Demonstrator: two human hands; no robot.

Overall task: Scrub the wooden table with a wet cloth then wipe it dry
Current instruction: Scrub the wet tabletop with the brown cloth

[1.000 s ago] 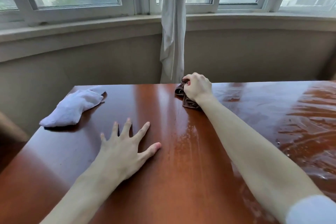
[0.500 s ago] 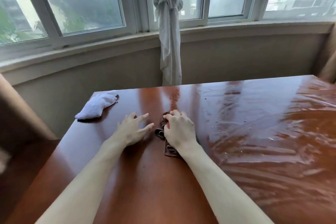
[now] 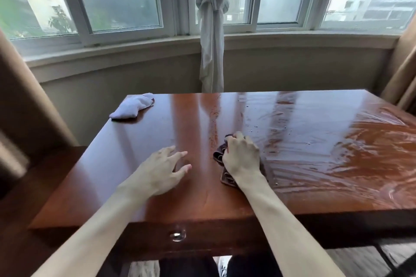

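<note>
Head view, wet-scrub step: right hand (image 3: 242, 157) curled round dark wet cloth (image 3: 225, 176) mid-counter (image 3: 157, 204), left hand (image 3: 161, 170) spread, bracing; streaked right half done, dry left next, white cloth (image 3: 132, 108) at far-left corner awaiting drying.

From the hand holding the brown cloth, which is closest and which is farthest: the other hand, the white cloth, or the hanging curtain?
1. Left hand, just left of the right hand.
2. White cloth, far-left corner.
3. Hanging curtain, at the window.
</note>
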